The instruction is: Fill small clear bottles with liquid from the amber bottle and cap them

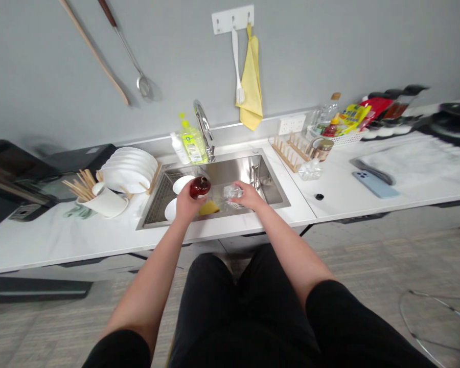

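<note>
My left hand is closed around a dark red, glossy, rounded container, held above the left part of the steel sink. Its exact kind is not clear. In my right hand, over the sink's middle, is a small clear container, blurred and partly covered by the fingers. The two things are apart. White bowls sit in the sink beside my left hand. Below that hand lies a yellow cloth.
Behind the sink stand a faucet and a soap bottle. To the left are racked white plates and a utensil holder. On the right are a wooden rack, a jar, a small black cap and a phone.
</note>
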Demonstrator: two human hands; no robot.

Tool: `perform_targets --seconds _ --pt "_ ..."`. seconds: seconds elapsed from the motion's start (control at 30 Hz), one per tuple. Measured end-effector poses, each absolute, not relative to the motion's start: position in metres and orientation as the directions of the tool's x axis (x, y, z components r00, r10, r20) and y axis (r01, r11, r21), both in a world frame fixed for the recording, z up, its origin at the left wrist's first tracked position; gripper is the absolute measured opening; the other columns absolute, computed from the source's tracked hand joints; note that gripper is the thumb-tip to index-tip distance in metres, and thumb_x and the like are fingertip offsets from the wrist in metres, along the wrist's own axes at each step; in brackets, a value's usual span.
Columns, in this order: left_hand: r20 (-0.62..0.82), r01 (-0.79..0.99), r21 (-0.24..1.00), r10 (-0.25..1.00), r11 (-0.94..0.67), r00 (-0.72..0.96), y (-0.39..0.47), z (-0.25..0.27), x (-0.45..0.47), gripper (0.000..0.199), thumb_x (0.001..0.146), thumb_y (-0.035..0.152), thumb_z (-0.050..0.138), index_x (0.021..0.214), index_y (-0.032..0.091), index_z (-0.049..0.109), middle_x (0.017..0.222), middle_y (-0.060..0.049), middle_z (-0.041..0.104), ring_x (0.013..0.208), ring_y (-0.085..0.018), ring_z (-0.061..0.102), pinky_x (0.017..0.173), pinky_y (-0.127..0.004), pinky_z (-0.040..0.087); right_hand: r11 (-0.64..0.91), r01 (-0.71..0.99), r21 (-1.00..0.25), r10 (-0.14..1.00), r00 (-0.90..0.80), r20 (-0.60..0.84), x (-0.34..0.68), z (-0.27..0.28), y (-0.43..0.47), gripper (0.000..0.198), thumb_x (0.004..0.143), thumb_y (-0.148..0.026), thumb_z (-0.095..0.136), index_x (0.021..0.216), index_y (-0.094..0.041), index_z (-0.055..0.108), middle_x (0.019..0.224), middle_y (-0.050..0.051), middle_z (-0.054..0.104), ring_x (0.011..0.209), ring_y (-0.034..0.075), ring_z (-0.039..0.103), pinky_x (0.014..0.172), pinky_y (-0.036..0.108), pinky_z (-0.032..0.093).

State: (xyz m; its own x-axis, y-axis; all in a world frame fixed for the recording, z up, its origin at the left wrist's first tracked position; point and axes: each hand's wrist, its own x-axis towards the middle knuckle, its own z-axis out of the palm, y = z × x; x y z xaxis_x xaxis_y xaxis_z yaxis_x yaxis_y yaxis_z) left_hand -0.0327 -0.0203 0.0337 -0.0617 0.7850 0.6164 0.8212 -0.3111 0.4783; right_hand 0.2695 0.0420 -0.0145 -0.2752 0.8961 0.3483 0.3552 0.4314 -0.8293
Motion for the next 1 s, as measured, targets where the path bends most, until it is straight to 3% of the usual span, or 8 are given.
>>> perform_targets --seconds 0.13,0.27,0.43,0.63,0.83,1.0 --pt "0.461 0.590 0.786 0.812 -0.186 -0.358 -0.063 0.019 -0.068 0.071 0.077 0.047 0.094 0.139 0.020 0.071 0.122 -0.013 0.087 0.104 -0.031 0.085 0.095 -0.046 0.070 0.436 0.379 -0.817 0.895 -0.278 0.349 0.270 -0.013 0.041 0.076 0.070 -0.045 0.102 0.139 -0.022 0.080 0.133 0.011 0.085 0.117 0.034 0.080 0.111 0.048 0.062" --pt "0.393 0.450 0.884 0.723 -0.127 -0.568 -0.122 0.015 -0.126 0.074 0.073 0.054 0.095 0.135 0.017 0.073 0.123 -0.014 0.085 0.107 -0.033 0.084 0.102 -0.052 0.070 0.447 0.364 -0.817 0.890 -0.277 0.363 0.271 -0.016 0.041 0.071 0.072 -0.047 0.101 0.136 -0.024 0.080 0.133 0.010 0.085 0.120 0.036 0.081 0.112 0.050 0.062" --pt "0.380 0.462 0.887 0.557 0.008 -0.739 -0.186 0.022 -0.219 0.078 0.073 0.055 0.092 0.138 0.018 0.072 0.126 -0.011 0.081 0.102 -0.029 0.080 0.105 -0.051 0.067 0.455 0.332 -0.826 0.884 -0.282 0.373 0.272 -0.027 0.049 0.071 0.075 -0.055 0.097 0.136 -0.023 0.079 0.129 0.011 0.086 0.118 0.039 0.081 0.106 0.054 0.065" --pt "0.288 0.400 0.834 0.318 0.381 -0.903 -0.207 0.023 -0.308 0.070 0.065 0.052 0.098 0.122 0.020 0.071 0.112 -0.007 0.078 0.100 -0.031 0.075 0.107 -0.056 0.064 0.451 0.350 -0.821 0.888 -0.271 0.372 0.272 -0.034 0.054 0.075 0.076 -0.058 0.095 0.139 -0.023 0.077 0.135 0.015 0.085 0.117 0.040 0.081 0.100 0.055 0.068" --pt "0.244 0.393 0.785 0.344 0.479 -0.907 -0.169 0.021 -0.336 0.071 0.065 0.049 0.102 0.117 0.020 0.064 0.113 -0.009 0.075 0.106 -0.034 0.075 0.110 -0.058 0.062 0.460 0.390 -0.798 0.886 -0.268 0.379 0.272 -0.038 0.054 0.077 0.076 -0.058 0.097 0.141 -0.023 0.076 0.134 0.013 0.085 0.119 0.039 0.081 0.104 0.054 0.067" --pt "0.264 0.485 0.727 0.454 0.486 -0.851 -0.152 0.025 -0.327 0.081 0.081 0.045 0.092 0.143 0.013 0.051 0.137 -0.018 0.070 0.126 -0.036 0.070 0.117 -0.055 0.058 0.461 0.416 -0.783 0.885 -0.280 0.372 0.272 -0.038 0.053 0.075 0.077 -0.056 0.097 0.142 -0.022 0.077 0.137 0.014 0.084 0.117 0.037 0.081 0.105 0.052 0.066"
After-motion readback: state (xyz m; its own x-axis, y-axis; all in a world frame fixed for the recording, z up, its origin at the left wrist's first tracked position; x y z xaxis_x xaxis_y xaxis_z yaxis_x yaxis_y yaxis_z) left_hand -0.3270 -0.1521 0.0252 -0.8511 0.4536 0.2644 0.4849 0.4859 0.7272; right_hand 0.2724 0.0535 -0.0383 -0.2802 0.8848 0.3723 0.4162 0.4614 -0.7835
